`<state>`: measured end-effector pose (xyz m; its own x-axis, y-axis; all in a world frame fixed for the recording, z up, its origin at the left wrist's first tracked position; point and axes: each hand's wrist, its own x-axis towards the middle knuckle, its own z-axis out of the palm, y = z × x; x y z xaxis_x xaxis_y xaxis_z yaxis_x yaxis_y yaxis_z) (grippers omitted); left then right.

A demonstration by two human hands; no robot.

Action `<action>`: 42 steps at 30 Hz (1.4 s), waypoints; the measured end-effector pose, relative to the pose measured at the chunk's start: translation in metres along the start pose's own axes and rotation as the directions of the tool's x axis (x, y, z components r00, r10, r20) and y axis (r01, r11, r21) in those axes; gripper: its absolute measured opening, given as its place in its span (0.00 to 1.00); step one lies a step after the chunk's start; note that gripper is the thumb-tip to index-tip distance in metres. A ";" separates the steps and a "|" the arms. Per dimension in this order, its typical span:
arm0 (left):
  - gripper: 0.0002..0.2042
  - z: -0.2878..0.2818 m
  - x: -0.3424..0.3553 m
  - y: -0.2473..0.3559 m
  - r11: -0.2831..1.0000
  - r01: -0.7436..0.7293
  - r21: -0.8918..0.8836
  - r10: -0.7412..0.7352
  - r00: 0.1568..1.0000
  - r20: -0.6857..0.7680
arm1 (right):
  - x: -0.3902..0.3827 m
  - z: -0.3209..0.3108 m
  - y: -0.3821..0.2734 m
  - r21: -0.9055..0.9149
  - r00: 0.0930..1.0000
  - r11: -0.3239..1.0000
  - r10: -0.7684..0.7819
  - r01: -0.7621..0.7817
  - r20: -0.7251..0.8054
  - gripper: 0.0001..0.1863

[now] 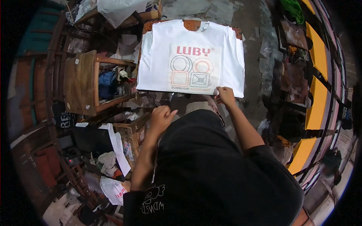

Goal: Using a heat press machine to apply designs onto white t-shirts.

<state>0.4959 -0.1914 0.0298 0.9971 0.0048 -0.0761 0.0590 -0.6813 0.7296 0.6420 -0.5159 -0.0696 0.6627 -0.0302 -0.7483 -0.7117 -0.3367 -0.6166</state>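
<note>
White and spread flat, one shirt (152, 64) mostly hides a brown board (192, 25). The right hand (225, 96) pinches one printed sheet (215, 73) on it by the lower right corner; the left hand (162, 117) curls loosely nearby, contents unclear. One wooden stool (81, 83) stands left; the black-clad torso (222, 173) blocks the floor.

The white printed T-shirt (192, 38) hides most of the mottled rust-brown board (192, 25) beneath, and the lower edge cuts off the person's black fabric top (226, 177).

left hand (162, 116) curled, thumb out; right hand (225, 95) pinching
</note>
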 end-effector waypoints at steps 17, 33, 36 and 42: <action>0.19 0.149 0.155 0.051 0.847 -0.458 0.269 0.279 0.814 0.510 | -0.006 -0.017 0.003 -0.267 0.985 0.948 -0.169 0.175 0.045 0.18; 0.10 0.149 0.173 0.053 0.959 -0.248 0.141 0.157 0.873 0.462 | -0.014 -0.044 -0.018 -0.712 0.722 0.628 -0.646 0.315 -0.250 0.22; 0.11 0.140 0.173 0.049 0.995 -0.103 0.010 0.087 0.887 0.453 | -0.006 -0.053 -0.005 -0.870 0.661 0.418 -0.734 0.260 -0.155 0.34; 0.15 0.124 0.179 0.029 0.975 0.128 -0.179 -0.035 0.892 0.450 | 0.010 -0.053 0.025 -0.919 0.765 0.331 -0.642 0.216 -0.051 0.41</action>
<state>0.6704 -0.3014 -0.0472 0.8659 -0.3015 -0.3991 0.1941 -0.5328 0.8237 0.6432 -0.5745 -0.0790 0.9758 0.1446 -0.1642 0.1219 -0.9825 -0.1410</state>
